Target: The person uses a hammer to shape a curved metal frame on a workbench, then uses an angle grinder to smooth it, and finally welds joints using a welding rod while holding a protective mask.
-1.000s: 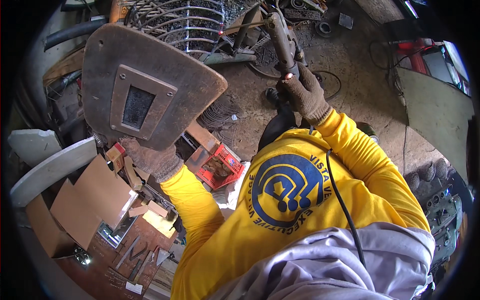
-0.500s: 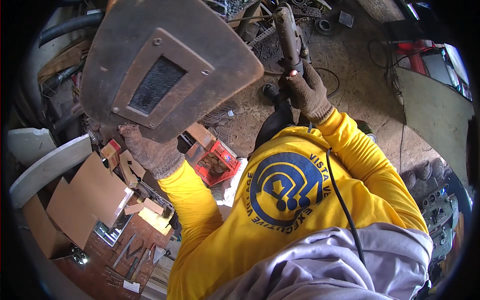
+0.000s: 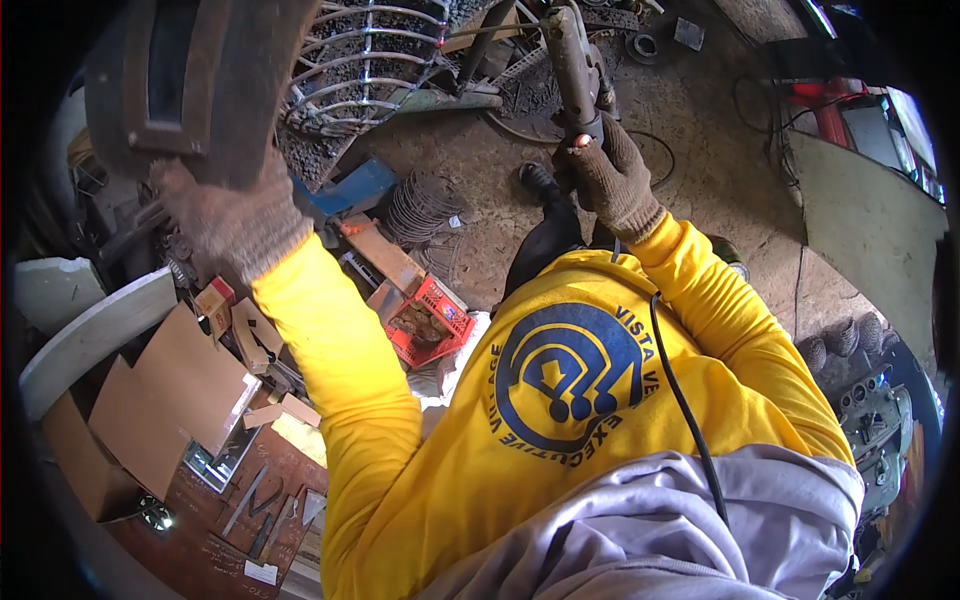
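Observation:
My gloved left hand is closed on the lower edge of a dark hand-held welding shield. The shield has a framed dark viewing window and stands at the upper left, cut off by the picture's top. In my gloved right hand is a worn brownish welding electrode holder, gripped near its lower end and pointing up and away. A grille of curved metal bars lies just right of the shield, over dark rubble-like material. The fingers of my left hand are partly hidden by the shield.
A coil of wire and a red plastic crate lie on the floor. Opened cardboard boxes and a brown board with hand tools are at the lower left. A large flat panel stands right; a cable crosses my torso.
My left hand has moved the welding shield left and up, turning it more upright. The metal grille and wire coil now show. My right hand with the electrode holder has barely moved.

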A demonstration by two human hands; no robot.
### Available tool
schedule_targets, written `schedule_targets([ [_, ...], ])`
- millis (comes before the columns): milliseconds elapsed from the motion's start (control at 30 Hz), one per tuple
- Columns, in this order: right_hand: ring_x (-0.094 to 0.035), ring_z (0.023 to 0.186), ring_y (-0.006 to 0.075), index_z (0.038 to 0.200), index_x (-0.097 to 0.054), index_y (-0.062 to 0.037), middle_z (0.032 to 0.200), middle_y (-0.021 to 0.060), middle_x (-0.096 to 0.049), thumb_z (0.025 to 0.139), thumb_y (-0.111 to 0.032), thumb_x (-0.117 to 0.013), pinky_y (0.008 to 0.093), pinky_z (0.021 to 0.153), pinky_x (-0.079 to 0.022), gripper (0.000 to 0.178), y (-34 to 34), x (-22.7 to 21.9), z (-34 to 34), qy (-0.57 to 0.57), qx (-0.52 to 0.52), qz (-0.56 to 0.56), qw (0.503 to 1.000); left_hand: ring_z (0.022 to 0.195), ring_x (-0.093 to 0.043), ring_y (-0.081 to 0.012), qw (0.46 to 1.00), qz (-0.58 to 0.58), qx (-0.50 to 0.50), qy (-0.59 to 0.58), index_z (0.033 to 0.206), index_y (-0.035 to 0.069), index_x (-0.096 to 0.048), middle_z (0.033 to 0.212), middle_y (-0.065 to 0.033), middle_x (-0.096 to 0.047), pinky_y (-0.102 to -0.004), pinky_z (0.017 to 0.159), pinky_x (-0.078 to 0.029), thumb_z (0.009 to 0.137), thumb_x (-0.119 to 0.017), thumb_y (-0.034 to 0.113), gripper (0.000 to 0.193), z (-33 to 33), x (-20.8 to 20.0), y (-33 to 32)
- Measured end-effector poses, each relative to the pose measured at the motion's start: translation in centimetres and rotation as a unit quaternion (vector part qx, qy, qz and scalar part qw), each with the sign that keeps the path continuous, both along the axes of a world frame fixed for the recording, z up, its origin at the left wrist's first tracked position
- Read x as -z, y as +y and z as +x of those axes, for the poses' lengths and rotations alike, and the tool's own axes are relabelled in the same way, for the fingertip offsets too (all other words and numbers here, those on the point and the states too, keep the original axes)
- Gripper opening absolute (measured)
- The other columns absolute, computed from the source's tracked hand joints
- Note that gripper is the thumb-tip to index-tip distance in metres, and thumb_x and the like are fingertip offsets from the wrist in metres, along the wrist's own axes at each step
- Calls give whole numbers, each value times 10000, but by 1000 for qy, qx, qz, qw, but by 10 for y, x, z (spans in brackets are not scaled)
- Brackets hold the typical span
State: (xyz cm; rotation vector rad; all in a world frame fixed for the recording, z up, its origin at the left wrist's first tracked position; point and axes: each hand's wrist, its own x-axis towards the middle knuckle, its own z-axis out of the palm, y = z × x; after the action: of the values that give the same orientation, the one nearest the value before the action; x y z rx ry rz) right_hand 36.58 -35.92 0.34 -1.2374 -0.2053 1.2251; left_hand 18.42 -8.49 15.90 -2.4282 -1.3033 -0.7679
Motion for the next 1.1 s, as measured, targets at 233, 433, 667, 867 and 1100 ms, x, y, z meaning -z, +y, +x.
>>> schedule_targets([
  [233, -649, 878, 133, 1291, -504, 9, 982, 75, -640, 951, -343, -628, 261, 771, -524, 505, 1, 1, -1, -47, -3, 14, 999, 1100, -616, -320, 682, -390, 144, -602, 1264, 15, -541, 1224, -145, -624, -434, 1006, -486, 909, -622, 331, 482, 50, 13, 23],
  [433, -649, 895, 135, 1273, -514, 17, 983, 81, -641, 955, -332, -624, 264, 797, -521, 484, 2, 2, 0, -49, 7, 22, 999, 1144, -591, -320, 590, -422, 140, -674, 1315, 35, -526, 1293, -135, -603, -451, 1058, -451, 970, -538, 329, 453, 63, 12, 22],
  [667, -643, 890, 138, 1273, -513, 26, 981, 94, -647, 947, -339, -632, 276, 781, -526, 504, 2, 1, 3, -71, -2, 8, 997, 1087, -608, -298, 522, -481, 168, -684, 1260, 24, -560, 1232, -137, -624, -421, 1011, -473, 963, -551, 294, 401, 51, 15, 29],
  [867, -637, 879, 143, 1271, -511, 35, 975, 98, -647, 932, -359, -649, 282, 784, -520, 538, 1, 1, 5, -76, -12, 1, 997, 1022, -610, -247, 91, -632, 235, -733, 1194, -38, -557, 1145, -164, -626, -342, 929, -484, 901, -632, 144, 352, 34, 18, 36],
  [1100, -634, 879, 139, 1267, -512, 37, 966, 97, -649, 935, -351, -644, 285, 789, -518, 527, 0, 5, 5, -77, -7, 18, 997, 1061, -598, -282, -21, -663, 239, -709, 1220, -46, -534, 1190, -204, -605, -348, 952, -478, 879, -637, 56, 371, 31, 17, 38],
])
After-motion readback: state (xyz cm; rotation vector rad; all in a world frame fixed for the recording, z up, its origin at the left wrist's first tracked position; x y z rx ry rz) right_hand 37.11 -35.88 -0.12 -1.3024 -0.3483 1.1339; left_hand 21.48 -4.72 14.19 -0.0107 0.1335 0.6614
